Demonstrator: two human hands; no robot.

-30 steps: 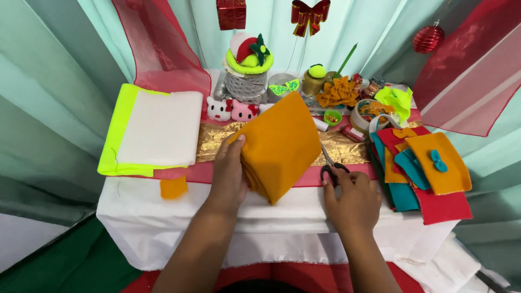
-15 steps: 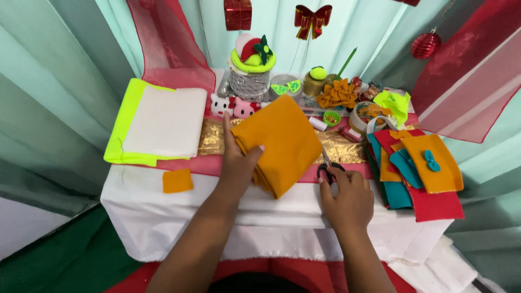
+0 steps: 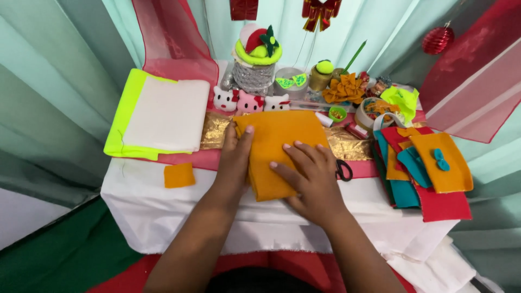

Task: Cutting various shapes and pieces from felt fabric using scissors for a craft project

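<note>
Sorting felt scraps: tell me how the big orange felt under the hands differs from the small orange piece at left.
The folded orange felt is large and layered, pressed by left hand and right hand. The small orange piece is a single untouched square on white cloth. Both share the same orange.

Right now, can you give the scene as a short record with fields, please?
left hand: flat on left edge of orange felt
right hand: flat on the felt, fingers spread
scissors: on table, beside right hand
small orange piece: left of the hands
felt stack: at right, mixed colours
white sheet: on yellow sheet, at left
</note>
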